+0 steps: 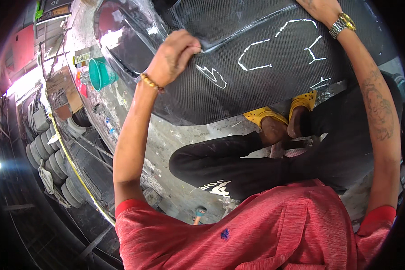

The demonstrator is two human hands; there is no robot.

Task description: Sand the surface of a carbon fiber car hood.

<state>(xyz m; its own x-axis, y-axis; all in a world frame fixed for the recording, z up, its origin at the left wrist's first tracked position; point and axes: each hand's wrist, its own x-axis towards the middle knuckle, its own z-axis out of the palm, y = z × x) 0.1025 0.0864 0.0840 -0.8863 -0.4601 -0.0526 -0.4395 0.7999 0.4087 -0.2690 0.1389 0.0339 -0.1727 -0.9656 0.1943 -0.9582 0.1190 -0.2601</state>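
Observation:
A glossy dark carbon-fiber panel with a raised crease fills the upper middle, with white outlined marks on its face. My left hand is closed in a pinch at the crease on its left part; what the fingertips hold is too small to make out. My right hand, with a metal watch at the wrist, lies at the panel's upper right; its fingers run out of view at the top edge.
Below the panel are my crossed legs and yellow clogs on a stained floor. To the left stand a teal bucket, stacked tires, boards and a yellow rail or hose.

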